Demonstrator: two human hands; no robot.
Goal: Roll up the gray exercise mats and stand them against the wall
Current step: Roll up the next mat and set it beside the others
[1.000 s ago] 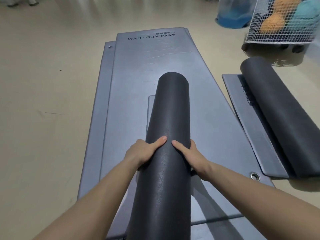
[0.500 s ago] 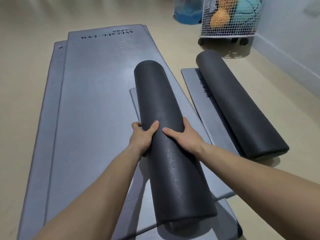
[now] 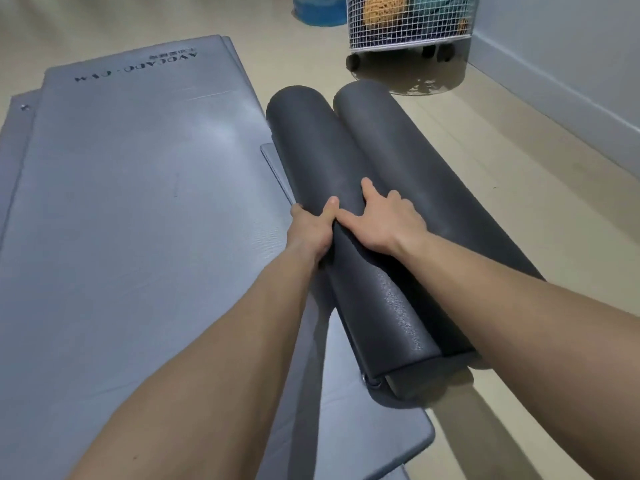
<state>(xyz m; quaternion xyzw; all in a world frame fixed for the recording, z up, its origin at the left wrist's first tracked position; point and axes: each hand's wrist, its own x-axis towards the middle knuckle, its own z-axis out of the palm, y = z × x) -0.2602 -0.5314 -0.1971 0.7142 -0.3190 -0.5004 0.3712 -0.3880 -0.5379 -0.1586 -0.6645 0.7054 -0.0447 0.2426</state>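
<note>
A dark gray rolled mat [image 3: 311,147] lies along the right edge of the flat gray mats [image 3: 138,209]. My left hand [image 3: 311,230] grips its left side, thumb on top. My right hand [image 3: 384,220] presses down on its right side, fingers spread into the gap. A second rolled mat [image 3: 422,174] lies right beside it, touching along its length. The first roll's loose end [image 3: 273,164] sticks out flat on the left. A stack of flat mats with printed lettering stretches away at the left.
A white wire basket on wheels [image 3: 408,26] holding soft balls stands at the back right. Behind it sits a blue container [image 3: 318,12]. The pale wall and baseboard [image 3: 554,84] run along the right, with bare beige floor [image 3: 519,188] between wall and rolls.
Both hands have carried the rolled mat to the right, from the middle of the flat mats to the side of the second roll. The view has swung right toward the wall.
</note>
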